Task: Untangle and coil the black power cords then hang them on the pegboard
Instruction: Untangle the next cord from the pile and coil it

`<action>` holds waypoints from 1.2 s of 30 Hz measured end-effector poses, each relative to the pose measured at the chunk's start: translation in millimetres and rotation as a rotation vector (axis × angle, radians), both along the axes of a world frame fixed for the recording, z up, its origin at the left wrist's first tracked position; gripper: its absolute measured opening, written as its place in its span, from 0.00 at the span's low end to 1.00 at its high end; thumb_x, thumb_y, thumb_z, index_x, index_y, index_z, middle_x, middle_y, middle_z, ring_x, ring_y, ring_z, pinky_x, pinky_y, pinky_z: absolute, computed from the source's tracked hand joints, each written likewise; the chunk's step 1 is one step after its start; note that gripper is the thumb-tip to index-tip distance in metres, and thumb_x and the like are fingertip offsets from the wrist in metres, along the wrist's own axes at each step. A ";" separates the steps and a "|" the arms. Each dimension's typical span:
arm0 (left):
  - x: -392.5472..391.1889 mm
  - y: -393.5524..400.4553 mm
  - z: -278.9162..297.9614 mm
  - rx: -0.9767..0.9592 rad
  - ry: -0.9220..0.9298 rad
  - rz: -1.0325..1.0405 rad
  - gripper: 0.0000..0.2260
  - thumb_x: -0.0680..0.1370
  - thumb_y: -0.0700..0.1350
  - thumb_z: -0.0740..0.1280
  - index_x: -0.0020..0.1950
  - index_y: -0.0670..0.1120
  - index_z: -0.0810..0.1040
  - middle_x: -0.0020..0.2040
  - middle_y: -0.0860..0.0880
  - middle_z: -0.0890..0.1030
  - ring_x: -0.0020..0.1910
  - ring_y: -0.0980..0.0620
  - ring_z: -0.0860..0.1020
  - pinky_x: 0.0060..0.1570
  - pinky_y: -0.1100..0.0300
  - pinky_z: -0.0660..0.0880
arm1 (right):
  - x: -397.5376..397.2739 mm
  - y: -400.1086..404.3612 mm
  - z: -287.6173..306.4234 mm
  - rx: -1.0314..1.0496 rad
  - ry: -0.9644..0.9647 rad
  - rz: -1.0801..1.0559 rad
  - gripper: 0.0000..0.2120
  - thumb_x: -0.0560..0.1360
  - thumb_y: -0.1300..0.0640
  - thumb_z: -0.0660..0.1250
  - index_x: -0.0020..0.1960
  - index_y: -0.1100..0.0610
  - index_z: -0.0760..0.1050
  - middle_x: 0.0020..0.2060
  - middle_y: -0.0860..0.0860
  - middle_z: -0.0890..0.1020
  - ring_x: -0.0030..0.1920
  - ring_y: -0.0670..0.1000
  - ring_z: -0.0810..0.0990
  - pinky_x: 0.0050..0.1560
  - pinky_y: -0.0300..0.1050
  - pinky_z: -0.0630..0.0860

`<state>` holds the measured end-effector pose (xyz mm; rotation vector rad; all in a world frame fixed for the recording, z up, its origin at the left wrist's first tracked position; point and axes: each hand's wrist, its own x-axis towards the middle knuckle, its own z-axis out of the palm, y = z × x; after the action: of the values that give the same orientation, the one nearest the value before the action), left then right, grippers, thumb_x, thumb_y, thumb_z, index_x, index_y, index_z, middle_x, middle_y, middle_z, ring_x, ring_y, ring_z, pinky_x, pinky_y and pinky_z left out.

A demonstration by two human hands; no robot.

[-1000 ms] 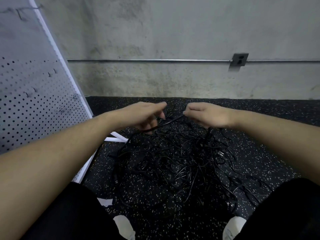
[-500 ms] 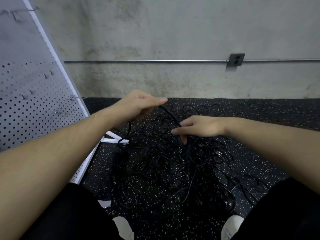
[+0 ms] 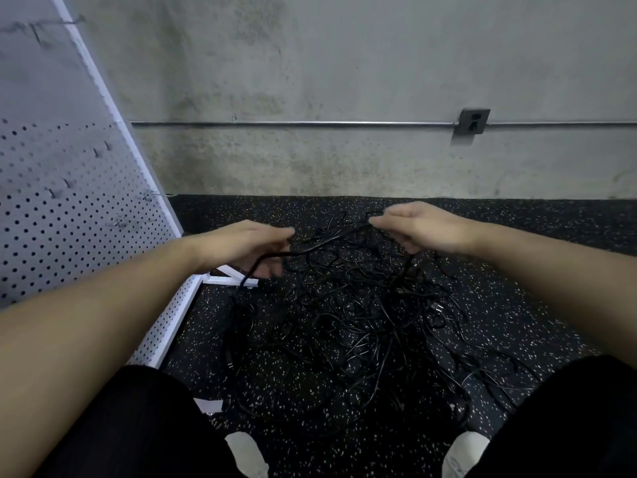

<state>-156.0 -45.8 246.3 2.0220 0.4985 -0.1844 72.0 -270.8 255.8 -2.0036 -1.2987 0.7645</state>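
Tangle of black power cords (image 3: pixel 348 322) lies on the speckled floor (image 3: pixel 517 236), right of the pegboard (image 3: pixel 69 215) — individual cords cannot be traced inside the pile. One cord (image 3: pixel 324 241) is lifted above the tangle, its long axis running from lower left, nearest the pegboard, up to the right, away from it. My left hand (image 3: pixel 248 248) curls loosely around its lower end; the fingertips are blurred. My right hand (image 3: pixel 417 229) pinches the upper end; the grip point is partly hidden. The pegboard's upper and left parts are cut off by the frame edge.
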 end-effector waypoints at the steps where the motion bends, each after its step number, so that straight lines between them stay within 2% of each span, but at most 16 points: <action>1: 8.6 -7.4 1.4 -0.071 -0.018 0.026 0.26 0.77 0.66 0.61 0.55 0.44 0.80 0.48 0.40 0.86 0.42 0.46 0.83 0.46 0.57 0.80 | -8.5 6.1 5.0 0.030 -0.046 -0.003 0.21 0.80 0.39 0.65 0.37 0.52 0.67 0.27 0.46 0.69 0.27 0.46 0.68 0.35 0.41 0.69; 3: 27.9 -29.6 8.8 -0.142 -0.055 0.035 0.26 0.79 0.67 0.56 0.57 0.46 0.78 0.48 0.42 0.86 0.44 0.45 0.84 0.45 0.56 0.80 | -22.2 17.2 8.5 0.063 -0.106 0.033 0.20 0.79 0.41 0.67 0.37 0.52 0.69 0.26 0.46 0.69 0.25 0.46 0.67 0.28 0.39 0.67; 6: 47.4 -59.3 18.7 -0.138 -0.105 -0.015 0.21 0.84 0.63 0.55 0.50 0.48 0.76 0.34 0.49 0.78 0.35 0.47 0.79 0.50 0.47 0.81 | -31.3 25.2 8.7 0.085 -0.112 0.084 0.18 0.80 0.44 0.68 0.43 0.59 0.74 0.26 0.45 0.70 0.23 0.43 0.65 0.25 0.37 0.63; 8: 49.8 -63.8 23.3 -0.027 -0.135 -0.037 0.20 0.84 0.63 0.57 0.44 0.50 0.77 0.31 0.54 0.70 0.29 0.53 0.70 0.40 0.51 0.77 | -31.1 23.1 9.3 0.059 -0.056 0.140 0.18 0.80 0.48 0.68 0.49 0.64 0.77 0.28 0.47 0.73 0.26 0.43 0.69 0.27 0.38 0.67; 11: 45.0 -58.3 29.7 0.217 -0.186 -0.012 0.25 0.79 0.69 0.61 0.39 0.49 0.78 0.30 0.57 0.72 0.27 0.57 0.68 0.35 0.57 0.65 | -26.9 13.5 4.9 -0.100 -0.107 0.277 0.14 0.79 0.46 0.70 0.42 0.57 0.79 0.32 0.46 0.80 0.31 0.43 0.75 0.37 0.38 0.73; 13: 39.1 -53.7 32.7 0.208 -0.203 -0.003 0.24 0.75 0.69 0.65 0.31 0.51 0.75 0.27 0.57 0.69 0.24 0.57 0.65 0.32 0.58 0.61 | -22.6 10.0 -5.2 -0.193 -0.215 0.321 0.18 0.78 0.44 0.70 0.41 0.59 0.74 0.30 0.45 0.75 0.30 0.42 0.70 0.35 0.37 0.67; 15: 33.2 -47.7 35.9 0.088 -0.273 -0.003 0.24 0.72 0.66 0.71 0.26 0.52 0.69 0.25 0.55 0.64 0.25 0.54 0.60 0.30 0.58 0.58 | -16.8 6.1 -14.2 -0.259 -0.283 0.321 0.19 0.79 0.43 0.69 0.41 0.56 0.70 0.31 0.45 0.70 0.29 0.42 0.66 0.34 0.37 0.64; 17: 28.2 -39.4 39.5 -0.061 -0.403 0.045 0.24 0.69 0.62 0.76 0.27 0.51 0.68 0.25 0.54 0.64 0.25 0.54 0.60 0.28 0.62 0.61 | -8.7 -1.1 -18.1 -0.346 -0.272 0.292 0.18 0.80 0.41 0.66 0.42 0.56 0.76 0.32 0.45 0.73 0.29 0.41 0.68 0.37 0.37 0.65; 19: 21.9 -30.9 44.0 -0.102 -0.453 0.069 0.22 0.68 0.61 0.74 0.27 0.50 0.68 0.24 0.54 0.66 0.25 0.54 0.62 0.29 0.64 0.64 | -1.1 -10.3 -16.6 -0.397 -0.224 0.223 0.21 0.81 0.41 0.63 0.46 0.57 0.81 0.29 0.40 0.76 0.29 0.37 0.71 0.43 0.38 0.69; 21: 15.1 -21.4 41.2 0.023 -0.382 0.036 0.24 0.72 0.61 0.76 0.26 0.50 0.69 0.25 0.53 0.67 0.25 0.53 0.62 0.31 0.60 0.63 | 8.3 -18.1 -13.9 -0.372 -0.168 0.157 0.22 0.82 0.42 0.61 0.44 0.59 0.80 0.26 0.40 0.78 0.28 0.34 0.75 0.45 0.37 0.67; 22: 11.0 -17.2 38.5 0.115 -0.303 0.010 0.25 0.72 0.63 0.75 0.27 0.49 0.70 0.25 0.51 0.68 0.25 0.53 0.63 0.32 0.59 0.63 | 14.0 -20.6 -14.7 -0.324 -0.128 0.134 0.21 0.81 0.42 0.62 0.42 0.59 0.78 0.28 0.43 0.80 0.31 0.35 0.78 0.46 0.37 0.67; 24: 3.6 -5.6 27.1 0.235 -0.142 -0.049 0.24 0.72 0.65 0.72 0.31 0.47 0.74 0.27 0.49 0.74 0.27 0.51 0.68 0.35 0.60 0.68 | 21.6 -23.3 -15.7 -0.221 -0.051 0.084 0.20 0.79 0.42 0.66 0.39 0.57 0.72 0.30 0.52 0.79 0.36 0.46 0.82 0.48 0.42 0.70; 27: -0.3 2.5 8.2 0.175 0.033 -0.068 0.23 0.75 0.63 0.67 0.45 0.42 0.82 0.38 0.45 0.86 0.32 0.48 0.76 0.38 0.58 0.76 | 17.4 -19.9 -10.6 -0.129 -0.001 0.053 0.21 0.79 0.39 0.62 0.40 0.55 0.69 0.30 0.49 0.70 0.32 0.48 0.71 0.44 0.41 0.69; 30: 10.0 -5.8 -3.8 0.017 0.084 0.031 0.30 0.74 0.68 0.61 0.59 0.44 0.80 0.49 0.43 0.87 0.41 0.45 0.83 0.48 0.51 0.81 | 2.0 -7.1 -1.2 -0.057 0.050 0.069 0.19 0.84 0.42 0.57 0.44 0.55 0.74 0.32 0.48 0.68 0.34 0.49 0.68 0.43 0.43 0.70; 33: 32.1 -28.7 -3.9 -0.164 -0.018 0.096 0.30 0.74 0.71 0.56 0.61 0.50 0.79 0.54 0.45 0.87 0.48 0.47 0.85 0.52 0.50 0.80 | -17.0 11.8 5.0 0.013 -0.035 0.081 0.17 0.85 0.46 0.58 0.43 0.53 0.75 0.32 0.48 0.70 0.32 0.46 0.69 0.36 0.40 0.70; 36: 52.0 -56.2 6.0 -0.179 -0.104 0.085 0.28 0.82 0.68 0.52 0.54 0.49 0.81 0.44 0.48 0.85 0.44 0.49 0.83 0.51 0.53 0.77 | -30.4 26.8 4.4 0.057 -0.118 0.087 0.16 0.86 0.48 0.56 0.43 0.52 0.75 0.32 0.48 0.72 0.31 0.46 0.69 0.35 0.44 0.68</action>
<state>-104.0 -102.0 252.3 1.8222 0.4837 -0.0689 41.6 -244.1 260.1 -1.9829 -1.4675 0.6495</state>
